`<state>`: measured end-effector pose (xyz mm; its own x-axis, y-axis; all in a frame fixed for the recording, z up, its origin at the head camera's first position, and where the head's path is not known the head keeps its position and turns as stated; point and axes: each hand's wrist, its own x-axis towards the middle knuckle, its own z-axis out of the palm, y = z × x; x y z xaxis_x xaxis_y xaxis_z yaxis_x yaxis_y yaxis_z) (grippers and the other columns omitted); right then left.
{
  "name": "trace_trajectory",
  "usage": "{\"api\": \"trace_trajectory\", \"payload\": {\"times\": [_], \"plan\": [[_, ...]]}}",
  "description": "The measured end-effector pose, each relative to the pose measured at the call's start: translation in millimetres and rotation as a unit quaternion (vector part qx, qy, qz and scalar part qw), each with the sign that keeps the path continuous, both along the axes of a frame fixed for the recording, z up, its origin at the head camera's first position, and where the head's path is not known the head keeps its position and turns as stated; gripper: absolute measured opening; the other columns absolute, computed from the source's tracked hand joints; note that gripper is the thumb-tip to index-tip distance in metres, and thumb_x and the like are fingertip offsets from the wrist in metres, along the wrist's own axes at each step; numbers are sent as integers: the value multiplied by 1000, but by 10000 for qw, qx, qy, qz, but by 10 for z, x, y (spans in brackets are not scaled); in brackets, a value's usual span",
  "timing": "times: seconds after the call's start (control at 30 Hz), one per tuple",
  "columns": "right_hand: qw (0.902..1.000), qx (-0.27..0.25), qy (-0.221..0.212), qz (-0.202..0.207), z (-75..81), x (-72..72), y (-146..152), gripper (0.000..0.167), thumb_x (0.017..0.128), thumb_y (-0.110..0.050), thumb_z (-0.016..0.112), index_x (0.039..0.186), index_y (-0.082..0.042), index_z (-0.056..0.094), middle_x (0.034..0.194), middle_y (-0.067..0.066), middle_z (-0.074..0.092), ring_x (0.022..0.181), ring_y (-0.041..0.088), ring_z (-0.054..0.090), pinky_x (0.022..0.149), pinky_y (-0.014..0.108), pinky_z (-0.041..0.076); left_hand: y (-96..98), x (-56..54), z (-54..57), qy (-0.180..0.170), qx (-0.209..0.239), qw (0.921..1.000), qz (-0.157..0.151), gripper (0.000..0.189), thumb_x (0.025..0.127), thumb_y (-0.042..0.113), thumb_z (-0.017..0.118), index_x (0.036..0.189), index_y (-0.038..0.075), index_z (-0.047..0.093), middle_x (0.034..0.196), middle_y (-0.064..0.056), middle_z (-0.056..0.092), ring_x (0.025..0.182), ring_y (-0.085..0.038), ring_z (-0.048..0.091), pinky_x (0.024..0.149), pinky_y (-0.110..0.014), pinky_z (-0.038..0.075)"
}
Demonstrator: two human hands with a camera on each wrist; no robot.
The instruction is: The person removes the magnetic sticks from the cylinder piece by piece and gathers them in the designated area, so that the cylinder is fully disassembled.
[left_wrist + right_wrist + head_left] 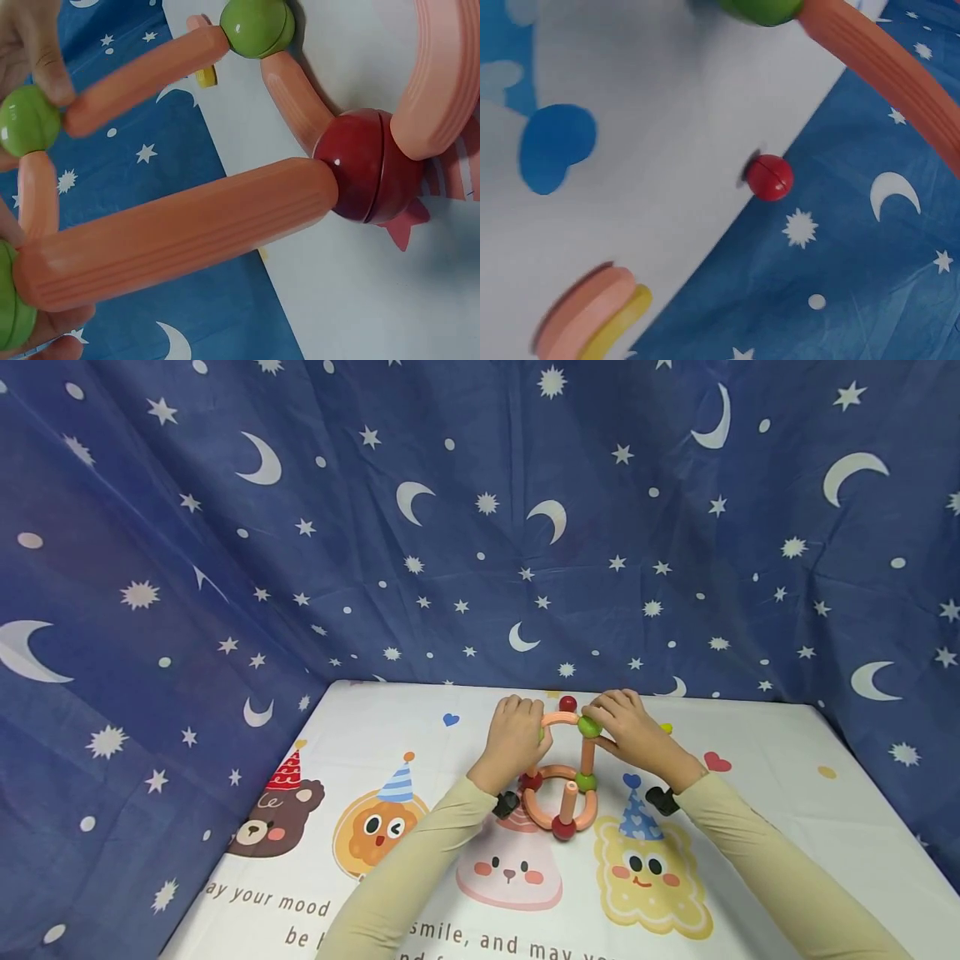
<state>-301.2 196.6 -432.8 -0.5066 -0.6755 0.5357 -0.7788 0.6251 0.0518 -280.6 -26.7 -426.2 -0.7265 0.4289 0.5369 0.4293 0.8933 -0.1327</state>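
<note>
A toy frame of orange rods and red and green balls stands on the table. Its base is a ring of curved orange pieces (587, 814) joined by balls. My left hand (516, 739) grips a green ball (11, 296) on top of the left upright rod (180, 232). With my right hand (637, 737) I pinch another green ball (589, 727) atop the right upright rod (588, 757). A curved orange piece (560, 718) spans between the two held balls. In front, a shorter-looking rod (568, 802) rises from a red ball (564, 828), its top bare.
Behind the frame a loose red ball (567, 703) lies near the table's back edge. An orange curved piece (585, 315) and a yellow one (619, 326) lie side by side beyond my right hand. A blue star-patterned curtain (480, 527) hangs behind the printed white tablecloth (787, 827).
</note>
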Motion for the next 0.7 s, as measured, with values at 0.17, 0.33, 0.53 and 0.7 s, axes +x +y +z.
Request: {"api": "trace_trajectory", "payload": {"times": [0.17,0.33,0.53,0.7], "plan": [[9999,-31,89,135,-51,21,10,48,65,-19,85,104,-7,60,98,8,58,99,29,51,87,51,37,6,21,13,8,-97,9999,54,21,85,32,58,90,11,60,83,-1,64,86,-20,57,86,-33,43],[9999,-102,9,97,-48,32,26,45,69,-23,82,105,-7,61,98,8,58,100,28,51,88,51,35,13,24,18,45,-163,9998,68,21,85,32,58,89,12,60,83,-1,65,88,-20,57,87,-33,43],[9999,-88,-120,-82,68,30,88,42,75,-25,77,109,-7,60,101,9,58,101,28,49,91,52,33,14,19,15,52,-159,9998,70,20,85,32,57,88,12,60,82,-1,65,88,-19,57,87,-32,43],[9992,-28,-236,-335,131,-5,179,40,77,-24,75,109,-6,60,103,10,57,102,29,47,92,53,31,2,21,2,76,-141,9999,27,18,86,31,56,82,13,58,79,0,64,88,-19,57,87,-32,43]]}}
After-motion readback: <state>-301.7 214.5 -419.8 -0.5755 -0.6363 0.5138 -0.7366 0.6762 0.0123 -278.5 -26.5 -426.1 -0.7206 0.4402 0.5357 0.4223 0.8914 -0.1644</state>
